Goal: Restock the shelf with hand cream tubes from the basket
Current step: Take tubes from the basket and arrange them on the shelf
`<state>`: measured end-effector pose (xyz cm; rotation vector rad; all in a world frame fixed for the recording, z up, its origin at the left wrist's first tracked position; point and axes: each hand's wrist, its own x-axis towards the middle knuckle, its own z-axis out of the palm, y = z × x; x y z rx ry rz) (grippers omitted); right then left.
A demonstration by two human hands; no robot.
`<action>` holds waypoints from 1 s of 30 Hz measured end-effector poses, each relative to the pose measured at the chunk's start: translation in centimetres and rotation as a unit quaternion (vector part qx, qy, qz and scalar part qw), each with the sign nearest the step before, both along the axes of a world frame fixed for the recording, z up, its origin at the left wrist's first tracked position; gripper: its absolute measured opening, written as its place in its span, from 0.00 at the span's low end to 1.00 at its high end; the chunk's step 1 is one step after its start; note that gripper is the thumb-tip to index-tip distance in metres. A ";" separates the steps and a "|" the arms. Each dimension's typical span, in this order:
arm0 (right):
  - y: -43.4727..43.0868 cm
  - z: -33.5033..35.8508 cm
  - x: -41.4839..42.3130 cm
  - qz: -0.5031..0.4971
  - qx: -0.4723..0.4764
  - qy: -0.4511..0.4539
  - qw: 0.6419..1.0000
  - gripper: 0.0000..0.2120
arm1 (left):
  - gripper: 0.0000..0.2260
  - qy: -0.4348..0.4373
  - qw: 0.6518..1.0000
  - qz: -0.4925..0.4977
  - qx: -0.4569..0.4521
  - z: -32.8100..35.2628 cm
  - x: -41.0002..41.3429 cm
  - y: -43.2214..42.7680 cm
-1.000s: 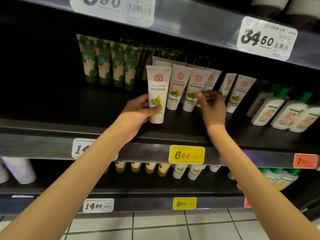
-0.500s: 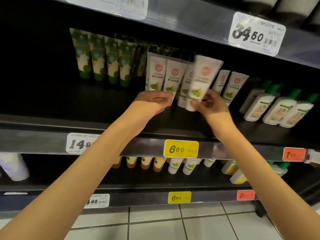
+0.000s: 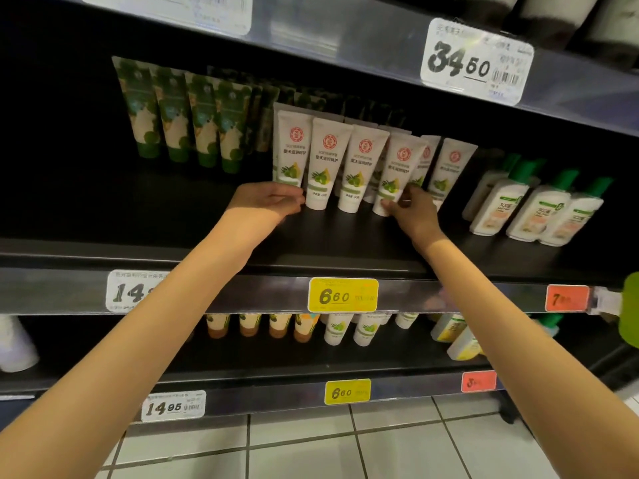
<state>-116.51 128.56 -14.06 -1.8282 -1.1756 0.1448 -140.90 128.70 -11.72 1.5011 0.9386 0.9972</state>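
Several white hand cream tubes stand cap-down in a row on the dark middle shelf (image 3: 166,216). My left hand (image 3: 269,203) is curled round the lower end of the leftmost tube (image 3: 290,146), hiding its cap. My right hand (image 3: 413,214) pinches the cap end of the fourth tube (image 3: 397,167), which stands on the shelf leaning slightly right. Two more tubes (image 3: 342,160) stand between my hands, and others (image 3: 449,167) stand behind my right hand. No basket is in view.
Green-and-cream tubes (image 3: 193,122) stand to the left, green-capped white bottles (image 3: 539,209) to the right. A yellow 6.60 price tag (image 3: 342,294) sits on the shelf's front rail. The shelf below holds more tubes (image 3: 339,328). A green object (image 3: 630,312) shows at the right edge.
My right hand has lowered the raised tube into the row as its fourth tube. My left hand has shifted left to the leftmost tube's base.
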 end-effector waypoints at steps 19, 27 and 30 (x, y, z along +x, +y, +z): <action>0.0 -0.2 -0.1 0.040 -0.003 0.004 0.999 0.19 | 0.14 0.002 1.000 0.019 -0.008 -0.3 -1.5 0.7; -2.3 -0.1 -1.9 -0.044 0.028 0.128 0.990 0.19 | 0.11 0.014 1.000 0.019 0.007 -1.0 -2.0 0.7; -4.2 0.2 -6.2 0.030 0.090 0.127 0.987 0.09 | 0.09 0.033 0.998 0.010 0.059 -1.5 -3.0 -0.7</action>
